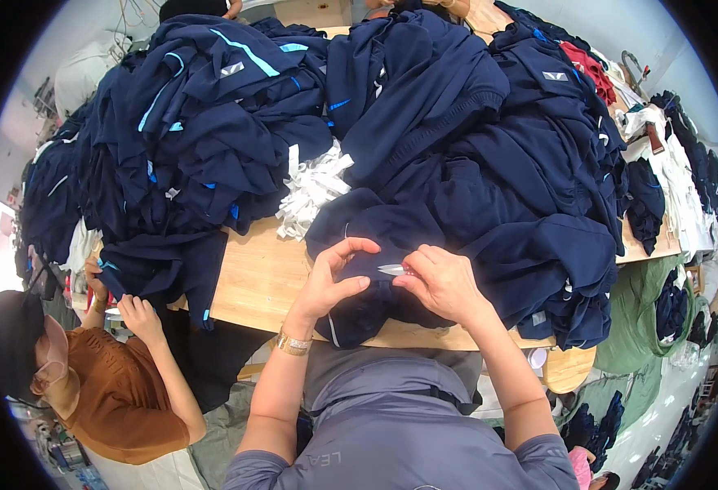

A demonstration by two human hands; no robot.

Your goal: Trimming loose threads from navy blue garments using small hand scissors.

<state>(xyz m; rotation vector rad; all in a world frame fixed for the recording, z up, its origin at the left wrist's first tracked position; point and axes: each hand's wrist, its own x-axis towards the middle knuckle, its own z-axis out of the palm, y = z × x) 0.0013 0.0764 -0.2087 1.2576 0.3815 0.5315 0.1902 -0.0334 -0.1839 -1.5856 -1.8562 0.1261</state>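
In our right hand (pixel 444 282) we grip the snips (pixel 390 269) between thumb and fingers, the points turned left toward our other hand. Held this low on the handles, they probably steer easily; whether the blades are apart is too small to tell. Our left hand (pixel 328 286) is released at the front: forefinger and thumb curve apart with no cloth between them, perhaps to leave room for the points. What its tucked fingers may hold, we cannot tell.

Under both hands lies the garment (pixel 395 224), navy, spread at the near edge of the bench (pixel 253 282), where we likely reach it without stretching. More navy clothes (pixel 522 171) heap up behind and to the right, presumably to keep this near spot workable. The white strips (pixel 314 192) sit in a loose bunch just beyond our left hand, between that heap and the left pile (pixel 204 106), perhaps gathered so they stay together. At our left, a co-worker (pixel 122 392) holds dark cloth (pixel 163 265) with both hands.
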